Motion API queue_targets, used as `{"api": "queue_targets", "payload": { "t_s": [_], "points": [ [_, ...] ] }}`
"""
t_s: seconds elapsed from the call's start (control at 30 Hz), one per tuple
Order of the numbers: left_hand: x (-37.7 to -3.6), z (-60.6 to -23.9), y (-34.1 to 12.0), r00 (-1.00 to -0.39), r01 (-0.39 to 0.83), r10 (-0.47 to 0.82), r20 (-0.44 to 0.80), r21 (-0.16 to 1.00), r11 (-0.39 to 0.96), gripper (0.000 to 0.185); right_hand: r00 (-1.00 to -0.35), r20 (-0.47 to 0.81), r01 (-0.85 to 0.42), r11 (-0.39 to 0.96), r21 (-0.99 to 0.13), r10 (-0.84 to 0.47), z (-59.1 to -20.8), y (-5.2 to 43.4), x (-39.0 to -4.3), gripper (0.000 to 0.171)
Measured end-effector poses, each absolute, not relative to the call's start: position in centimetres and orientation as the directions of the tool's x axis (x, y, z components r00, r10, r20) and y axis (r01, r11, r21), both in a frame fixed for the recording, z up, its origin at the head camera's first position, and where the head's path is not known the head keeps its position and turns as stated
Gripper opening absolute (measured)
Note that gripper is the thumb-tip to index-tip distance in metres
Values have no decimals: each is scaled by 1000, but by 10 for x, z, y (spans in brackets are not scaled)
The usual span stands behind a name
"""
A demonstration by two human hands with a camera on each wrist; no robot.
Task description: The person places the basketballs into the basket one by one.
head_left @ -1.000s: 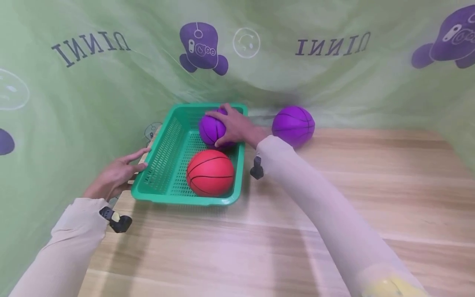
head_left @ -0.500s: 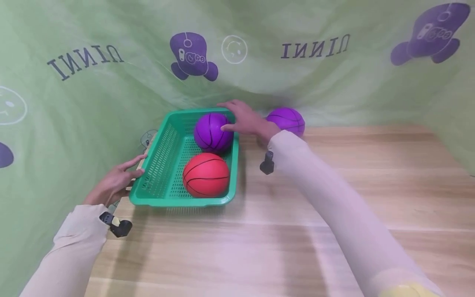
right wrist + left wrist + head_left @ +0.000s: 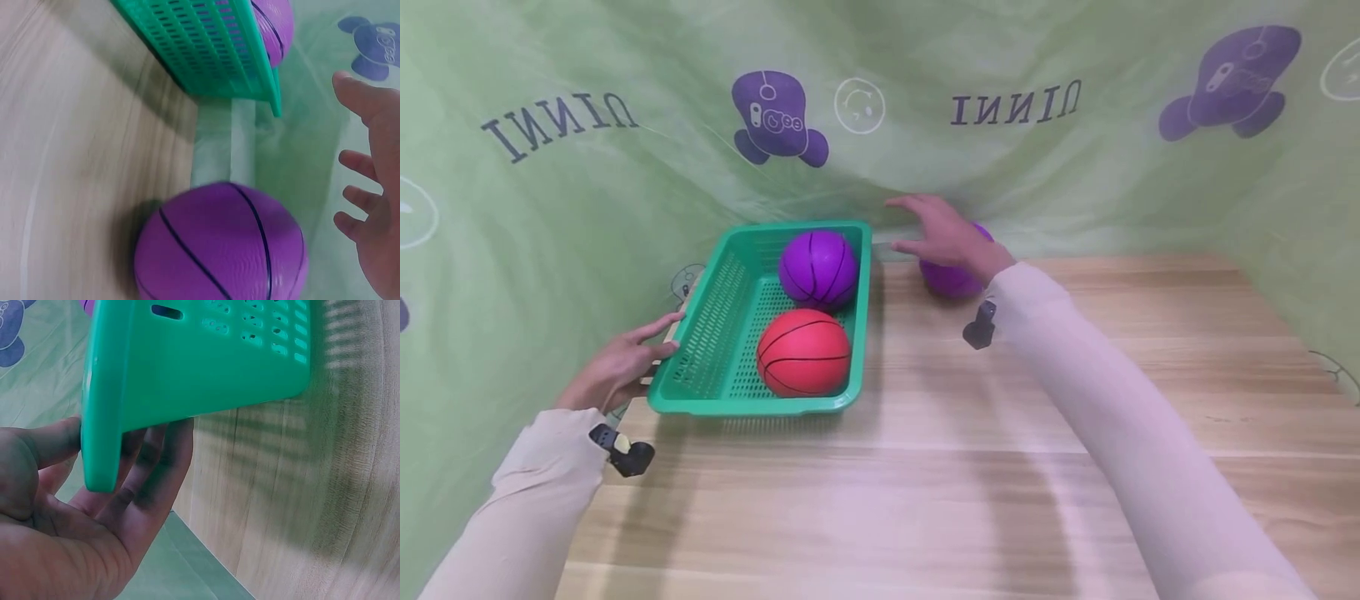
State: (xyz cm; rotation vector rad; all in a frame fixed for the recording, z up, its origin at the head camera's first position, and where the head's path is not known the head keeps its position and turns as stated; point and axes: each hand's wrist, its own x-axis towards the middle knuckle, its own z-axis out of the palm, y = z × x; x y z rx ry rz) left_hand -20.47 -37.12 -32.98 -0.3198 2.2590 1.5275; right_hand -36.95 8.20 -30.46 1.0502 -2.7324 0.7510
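My left hand (image 3: 617, 367) holds the left rim of a green perforated plastic basket (image 3: 752, 407), thumb at the rim and fingers beneath it in the left wrist view. Inside the basket, along its right side, a purple toy basketball (image 3: 817, 271) sits at the back and a red one (image 3: 805, 354) in front. To the right of the basket, a second purple basketball (image 3: 951, 285) rests on the table, partly hidden in the head view by my right hand (image 3: 951, 237). That hand is spread and holds nothing; in the right wrist view a gap separates it from the ball (image 3: 219, 244).
The wood-grain table (image 3: 910, 500) extends in front of the basket and to its right. A green printed cloth (image 3: 1037, 175) hangs behind and along both sides, close to the back of the basket and the loose ball.
My right hand has let go of the purple basketball in the basket and moved right, out over the rim to the other purple ball. My left hand stays at the rim.
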Motion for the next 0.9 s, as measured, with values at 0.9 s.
{"api": "queue_targets", "payload": {
  "t_s": [0.9],
  "points": [
    [-208, -330, -374, -883, -386, 96, -460, 827, 410, 69, -887, 188, -450, 694, -562, -423, -311, 186, -347, 81]
  ]
}}
